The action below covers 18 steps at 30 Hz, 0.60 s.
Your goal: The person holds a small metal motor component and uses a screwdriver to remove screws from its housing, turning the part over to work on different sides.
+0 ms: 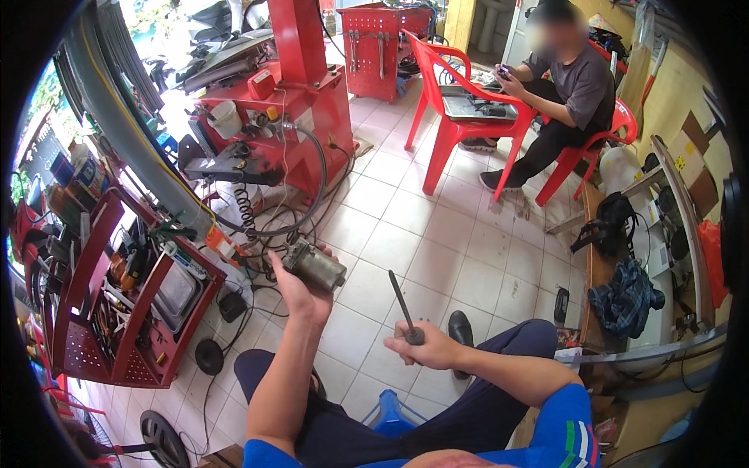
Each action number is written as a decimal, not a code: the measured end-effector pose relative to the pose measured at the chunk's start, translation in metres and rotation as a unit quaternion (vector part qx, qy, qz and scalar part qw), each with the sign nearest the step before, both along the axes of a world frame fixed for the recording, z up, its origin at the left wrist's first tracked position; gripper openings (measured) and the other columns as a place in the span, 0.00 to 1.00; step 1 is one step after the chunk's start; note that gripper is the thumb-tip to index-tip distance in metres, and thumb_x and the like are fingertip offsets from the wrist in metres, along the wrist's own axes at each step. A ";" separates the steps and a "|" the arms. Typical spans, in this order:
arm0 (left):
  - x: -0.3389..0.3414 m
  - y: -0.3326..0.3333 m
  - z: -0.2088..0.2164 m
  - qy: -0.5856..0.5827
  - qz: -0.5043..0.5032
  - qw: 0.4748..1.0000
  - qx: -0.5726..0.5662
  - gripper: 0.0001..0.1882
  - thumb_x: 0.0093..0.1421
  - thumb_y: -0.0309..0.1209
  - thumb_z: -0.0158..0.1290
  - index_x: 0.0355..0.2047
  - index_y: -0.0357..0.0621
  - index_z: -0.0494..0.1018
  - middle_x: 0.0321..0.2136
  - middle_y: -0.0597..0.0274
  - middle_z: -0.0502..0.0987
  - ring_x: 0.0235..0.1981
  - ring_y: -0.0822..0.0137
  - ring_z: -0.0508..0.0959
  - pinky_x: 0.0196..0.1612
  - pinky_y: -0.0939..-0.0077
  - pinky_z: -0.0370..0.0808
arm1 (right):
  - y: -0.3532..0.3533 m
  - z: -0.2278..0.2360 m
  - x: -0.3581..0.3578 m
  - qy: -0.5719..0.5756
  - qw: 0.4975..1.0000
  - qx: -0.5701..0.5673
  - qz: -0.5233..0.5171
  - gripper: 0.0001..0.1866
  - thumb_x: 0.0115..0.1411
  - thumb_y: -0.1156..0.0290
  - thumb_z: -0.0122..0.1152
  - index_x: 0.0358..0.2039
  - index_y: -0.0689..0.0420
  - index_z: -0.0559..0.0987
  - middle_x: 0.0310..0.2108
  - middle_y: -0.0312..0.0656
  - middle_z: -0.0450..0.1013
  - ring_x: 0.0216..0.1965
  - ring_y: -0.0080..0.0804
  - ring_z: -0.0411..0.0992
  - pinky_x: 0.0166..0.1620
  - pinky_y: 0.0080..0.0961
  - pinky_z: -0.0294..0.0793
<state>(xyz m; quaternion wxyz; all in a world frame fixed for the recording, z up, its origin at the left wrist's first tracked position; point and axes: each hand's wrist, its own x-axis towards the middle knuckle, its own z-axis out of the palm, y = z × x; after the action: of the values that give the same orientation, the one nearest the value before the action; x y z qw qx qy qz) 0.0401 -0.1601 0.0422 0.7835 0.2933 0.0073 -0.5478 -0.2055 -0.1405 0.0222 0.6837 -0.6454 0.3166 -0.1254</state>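
In my left hand (303, 298), palm up and fingers curled around it, rests a grimy metal cylinder like a small electric motor (321, 267), such as a starter motor. Its rounded end points to the right. My right hand (434, 348) is closed around a screwdriver (400, 298); the long dark shaft slants up and away from the fist, and most of the grip is hidden by my fingers. The screwdriver and the motor are apart, both held above the tiled floor over my knees.
A blue plastic stool (390, 413) is between my legs. On the left stands a red tool cart (117, 335); cables and a hose lie beside it. A red machine (320, 101) rises ahead. Across from me, a person (573, 90) sits by a red chair (449, 140) bearing a tray (460, 105).
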 end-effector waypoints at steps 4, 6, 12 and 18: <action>-0.009 0.006 0.000 -0.016 -0.035 0.999 0.019 0.39 0.65 0.68 0.32 0.44 0.41 0.68 0.37 0.51 0.76 0.37 0.59 0.76 0.44 0.63 0.75 | -0.012 0.004 0.007 0.003 0.996 0.042 -0.073 0.17 0.70 0.56 0.52 0.38 0.59 0.76 0.28 0.39 0.75 0.30 0.24 0.74 0.36 0.23 0.74; -0.019 0.008 -0.001 -0.024 -0.067 0.997 0.012 0.40 0.64 0.69 0.33 0.44 0.41 0.68 0.38 0.50 0.76 0.37 0.59 0.76 0.44 0.62 0.75 | -0.016 -0.002 0.012 -0.077 0.984 0.076 -0.142 0.22 0.69 0.52 0.53 0.45 0.60 0.78 0.35 0.43 0.77 0.35 0.27 0.76 0.40 0.24 0.75; -0.044 0.013 0.002 -0.108 -0.093 0.989 -0.028 0.35 0.64 0.66 0.40 0.48 0.45 0.65 0.42 0.49 0.76 0.36 0.60 0.78 0.40 0.63 0.78 | -0.020 0.011 0.033 -0.161 0.940 0.249 -0.169 0.30 0.71 0.47 0.45 0.65 0.53 0.63 0.53 0.47 0.71 0.49 0.36 0.73 0.47 0.33 0.77; -0.057 0.007 0.002 -0.240 -0.034 0.969 -0.054 0.25 0.64 0.53 0.51 0.47 0.44 0.67 0.41 0.50 0.76 0.34 0.61 0.79 0.37 0.66 0.79 | -0.022 0.018 0.054 -0.223 0.915 0.290 -0.167 0.34 0.67 0.40 0.46 0.64 0.50 0.63 0.48 0.44 0.74 0.46 0.35 0.74 0.43 0.35 0.76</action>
<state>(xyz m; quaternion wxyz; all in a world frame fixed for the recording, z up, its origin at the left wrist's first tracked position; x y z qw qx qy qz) -0.0165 -0.1536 0.0440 0.7578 0.3734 -0.2202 -0.4877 -0.1513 -0.1626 0.0400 0.8630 -0.3111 0.2815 -0.2815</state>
